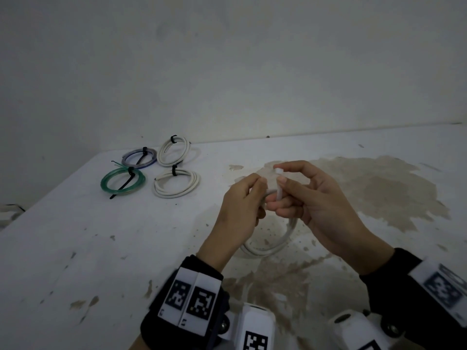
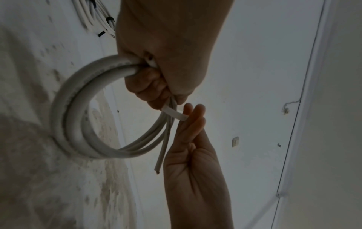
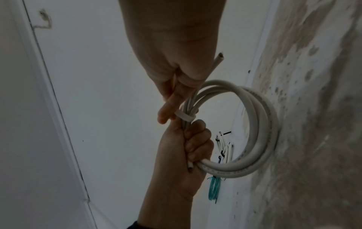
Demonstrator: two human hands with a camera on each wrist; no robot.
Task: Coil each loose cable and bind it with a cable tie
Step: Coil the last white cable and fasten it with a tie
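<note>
Head view: four tied coils (image 1: 177, 183) upper left; left hand (image 1: 240, 203) grips a fifth coil (image 1: 267, 245), right hand (image 1: 313, 195) pinching its white tie (image 1: 279, 184), not yet cinched.

No legible text anywhere.

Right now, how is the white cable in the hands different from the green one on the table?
The white coil is thick and held up by the left hand; the green coil is thin and lies on the table. Green's tie is black; white's tie is white, pinched by the right hand. Both are coiled.
</note>
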